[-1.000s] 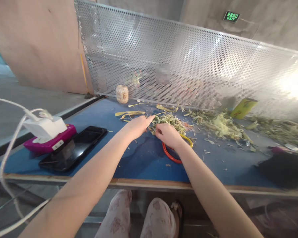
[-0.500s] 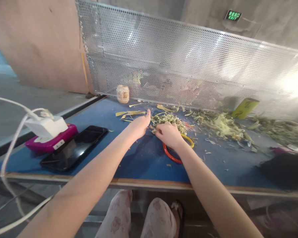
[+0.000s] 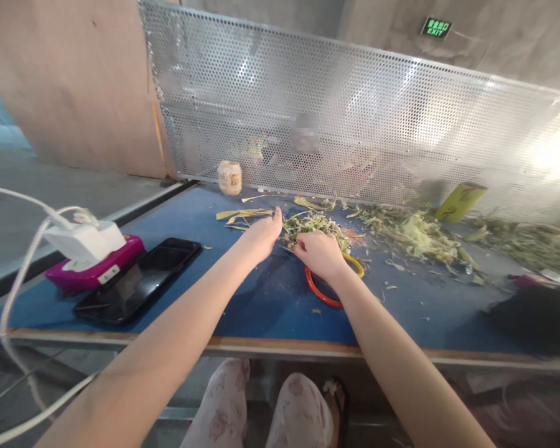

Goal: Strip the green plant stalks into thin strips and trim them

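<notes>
The pile of pale green plant pieces point(image 3: 321, 225) lies mid-bench, at the two hands. Carrying it is the wide blue bench point(image 3: 261, 305); a perforated metal panel point(image 3: 270, 81) stands along its far side. A broader heap of leafy matter point(image 3: 417, 235) spreads to the right of the pile. A dark, blurred thing point(image 3: 536, 317) lies near the right edge. The left hand point(image 3: 262, 238) is just beside the pile's left side, thumb raised; its other fingers are mostly hidden, so I cannot tell whether they are apart or together. The right hand point(image 3: 322, 252) is curled at the pile's near edge; what it is clamped on, if anything, cannot be told. A red and yellow loop point(image 3: 318, 291) shows beneath it. At left, a black phone point(image 3: 144, 280) lies beside a pink power strip point(image 3: 96, 272) topped by a white adapter point(image 3: 86, 239). A yellow-green container point(image 3: 461, 204) sits behind the heap, a pale jar point(image 3: 230, 178) near the panel. Yellowish strips point(image 3: 242, 214) lie beyond the left hand; small scraps point(image 3: 392, 287) dot the bench.
</notes>
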`<state>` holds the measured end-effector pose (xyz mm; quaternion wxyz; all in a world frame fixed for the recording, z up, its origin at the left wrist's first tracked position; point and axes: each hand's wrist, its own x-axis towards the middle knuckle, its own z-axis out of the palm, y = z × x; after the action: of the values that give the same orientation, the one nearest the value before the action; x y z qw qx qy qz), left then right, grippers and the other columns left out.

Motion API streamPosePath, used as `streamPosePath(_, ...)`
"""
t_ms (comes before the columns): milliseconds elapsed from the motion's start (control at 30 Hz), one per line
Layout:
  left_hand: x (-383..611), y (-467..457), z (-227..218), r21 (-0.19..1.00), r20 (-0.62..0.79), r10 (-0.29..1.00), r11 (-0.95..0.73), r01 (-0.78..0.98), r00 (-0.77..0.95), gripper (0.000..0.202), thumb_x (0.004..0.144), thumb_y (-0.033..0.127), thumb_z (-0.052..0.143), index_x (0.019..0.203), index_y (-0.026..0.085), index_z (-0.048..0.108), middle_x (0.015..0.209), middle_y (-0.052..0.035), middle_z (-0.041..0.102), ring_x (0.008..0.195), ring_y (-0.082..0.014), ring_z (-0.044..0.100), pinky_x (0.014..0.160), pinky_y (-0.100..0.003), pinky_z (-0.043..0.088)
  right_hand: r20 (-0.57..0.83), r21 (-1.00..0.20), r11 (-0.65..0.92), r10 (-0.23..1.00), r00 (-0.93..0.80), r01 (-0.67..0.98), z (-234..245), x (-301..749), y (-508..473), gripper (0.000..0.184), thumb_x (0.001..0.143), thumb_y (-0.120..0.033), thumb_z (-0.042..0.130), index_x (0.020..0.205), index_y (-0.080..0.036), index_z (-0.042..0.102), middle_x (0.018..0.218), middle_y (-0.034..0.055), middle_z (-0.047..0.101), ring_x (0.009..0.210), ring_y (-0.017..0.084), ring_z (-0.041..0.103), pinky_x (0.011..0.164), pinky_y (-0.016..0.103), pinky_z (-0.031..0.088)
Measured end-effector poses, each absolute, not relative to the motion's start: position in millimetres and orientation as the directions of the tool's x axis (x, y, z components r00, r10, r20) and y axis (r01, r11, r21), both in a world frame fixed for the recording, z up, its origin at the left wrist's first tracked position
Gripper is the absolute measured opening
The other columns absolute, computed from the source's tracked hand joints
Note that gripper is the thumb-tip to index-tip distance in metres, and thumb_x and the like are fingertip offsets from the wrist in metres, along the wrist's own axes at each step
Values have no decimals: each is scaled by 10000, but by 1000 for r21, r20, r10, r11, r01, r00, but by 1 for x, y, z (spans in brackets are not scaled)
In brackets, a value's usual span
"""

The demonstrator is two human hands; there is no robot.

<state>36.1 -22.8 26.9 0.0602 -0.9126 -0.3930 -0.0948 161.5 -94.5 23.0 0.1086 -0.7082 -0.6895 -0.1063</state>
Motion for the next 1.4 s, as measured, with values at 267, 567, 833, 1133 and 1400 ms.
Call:
streamPosePath(267, 28, -17, 26, -33, 239, 700, -687, 726, 673, 650, 801, 104, 416, 1346, -27, 86, 996, -219, 588, 896, -242, 577, 683, -283, 403, 409, -139, 236, 898, -161, 962, 16, 175, -93, 190, 823, -259, 414, 744, -195, 575, 860, 56, 555, 877, 189, 462, 779, 344, 323)
streamPosePath(567, 34, -17, 17, 53, 288, 651, -743, 667, 702, 775, 763, 91, 447, 1356, 30, -49, 1024, -178, 586, 866, -213, 573, 650, -266, 397, 484, -458, 514, 828, -281, 725, 15, 169, -89, 138, 764, -227, 512, 652, -173, 571, 800, 24, 609, 781, 133, 527, 772, 279, 389)
streamPosePath(833, 29, -21, 26, 144, 291, 649, -756, 639, 703, 724, 777, 99, 446, 1366, 68, 26, 919, -100, 608, 816, -159, 540, 691, -248, 399, 335, -785, 269, 942, 19, 558, 5, 175, -78, 86, 680, -212, 574, 736, -165, 620, 742, 16, 652, 696, 128, 601, 698, 262, 464)
streamPosePath(1133, 29, -24, 27, 152, 439, 484, -870, 468, 757, 616, 811, 100, 366, 1368, 162, 111, 976, -78, 579, 926, -159, 510, 789, -268, 410, 365, -804, 264, 926, 92, 532, -2, 181, -69, 110, 639, -226, 609, 721, -153, 604, 679, 22, 643, 627, 128, 594, 670, 277, 478)
streamPosePath(1400, 29, -29, 27, 137, 460, 409, -909, 393, 788, 562, 841, 146, 350, 1364, 205, 152, 976, -62, 552, 926, -143, 510, 806, -260, 404, 413, -780, 290, 904, 108, 554, 5, 181, -72, 165, 602, -278, 629, 657, -163, 524, 628, -3, 583, 586, 115, 537, 642, 279, 459)
